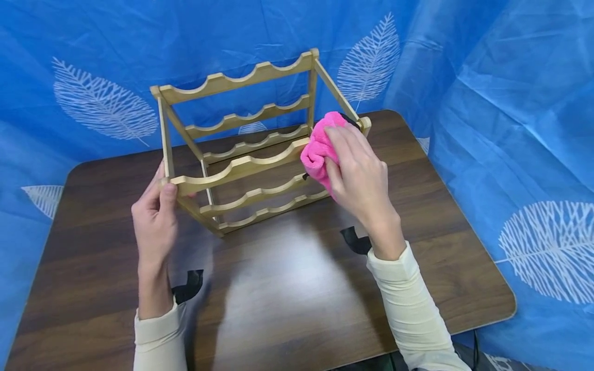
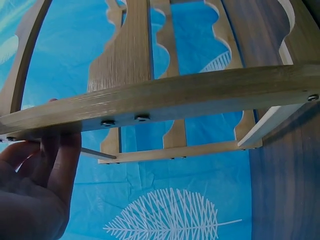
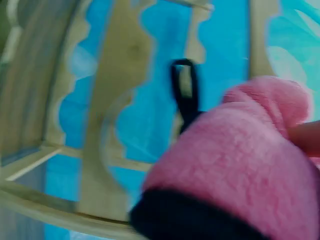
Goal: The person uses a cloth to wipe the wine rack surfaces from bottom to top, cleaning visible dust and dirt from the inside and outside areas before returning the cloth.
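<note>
Backdrop (image 1: 209, 31): blue sheet w/ white leaf prints (image 1: 368, 56), hung behind & to R of table.
Table (image 1: 441, 232): dk wood-grain top, rounded corners.
Rack (image 1: 246, 167): pale wood, scalloped rails, on table toward far side; can't tell if all its lower corners touch. Scallops prob. cut to cradle round items.
L hand (image 1: 155, 216): clamped on rack's front L upper corner, thumb on near face, fingers behind/under; prob. steadies frame vs. push from other side.
R hand (image 1: 359, 175): fingers & thumb curled round bunched pink cloth (image 1: 320, 147), at R end of front upper rail; bunching prob. gives a thick pad betw. fingers & wood.
Cloth: plush, blk edge, blk loop (image 3: 187, 107) sticking out; loop prob. for hanging.
Screws (image 2: 142, 118): dk heads in side bar, prob. fix rails.
Brands/labels/text: none legible.
</note>
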Action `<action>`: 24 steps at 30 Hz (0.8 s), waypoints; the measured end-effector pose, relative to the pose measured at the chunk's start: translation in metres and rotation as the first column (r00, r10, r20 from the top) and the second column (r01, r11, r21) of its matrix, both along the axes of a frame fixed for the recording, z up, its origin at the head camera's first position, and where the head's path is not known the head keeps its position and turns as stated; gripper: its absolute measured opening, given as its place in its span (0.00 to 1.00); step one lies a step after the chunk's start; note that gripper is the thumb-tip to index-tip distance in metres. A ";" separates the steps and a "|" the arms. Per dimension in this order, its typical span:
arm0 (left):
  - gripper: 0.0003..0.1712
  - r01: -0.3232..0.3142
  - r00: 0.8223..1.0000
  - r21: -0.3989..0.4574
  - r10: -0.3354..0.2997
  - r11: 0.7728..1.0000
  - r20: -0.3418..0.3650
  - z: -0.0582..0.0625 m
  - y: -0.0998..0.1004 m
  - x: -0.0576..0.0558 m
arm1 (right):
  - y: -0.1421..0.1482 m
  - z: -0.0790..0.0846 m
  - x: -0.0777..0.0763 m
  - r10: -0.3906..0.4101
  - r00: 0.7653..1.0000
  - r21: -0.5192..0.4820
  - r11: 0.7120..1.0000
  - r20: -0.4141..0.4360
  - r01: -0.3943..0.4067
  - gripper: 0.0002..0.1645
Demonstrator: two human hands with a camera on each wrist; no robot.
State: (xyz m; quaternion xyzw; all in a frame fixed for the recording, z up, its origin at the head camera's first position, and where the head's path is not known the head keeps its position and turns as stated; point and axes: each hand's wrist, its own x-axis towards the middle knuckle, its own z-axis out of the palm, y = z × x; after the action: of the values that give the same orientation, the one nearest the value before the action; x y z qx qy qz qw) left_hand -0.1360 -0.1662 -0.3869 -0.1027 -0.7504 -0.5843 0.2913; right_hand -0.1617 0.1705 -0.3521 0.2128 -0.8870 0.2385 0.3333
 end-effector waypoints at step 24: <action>0.21 -0.017 0.999 -0.057 0.020 0.998 0.048 0.002 0.001 0.002 | -0.025 -0.012 -0.006 0.147 0.987 -0.153 0.976 -0.058 -0.155 0.29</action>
State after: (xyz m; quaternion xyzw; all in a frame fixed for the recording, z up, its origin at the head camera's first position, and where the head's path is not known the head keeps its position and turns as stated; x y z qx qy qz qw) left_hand -0.1340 -0.1650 -0.3849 -0.0897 -0.7744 -0.5625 0.2755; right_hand -0.1681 0.1454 -0.3638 0.2582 -0.8386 0.3272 0.3506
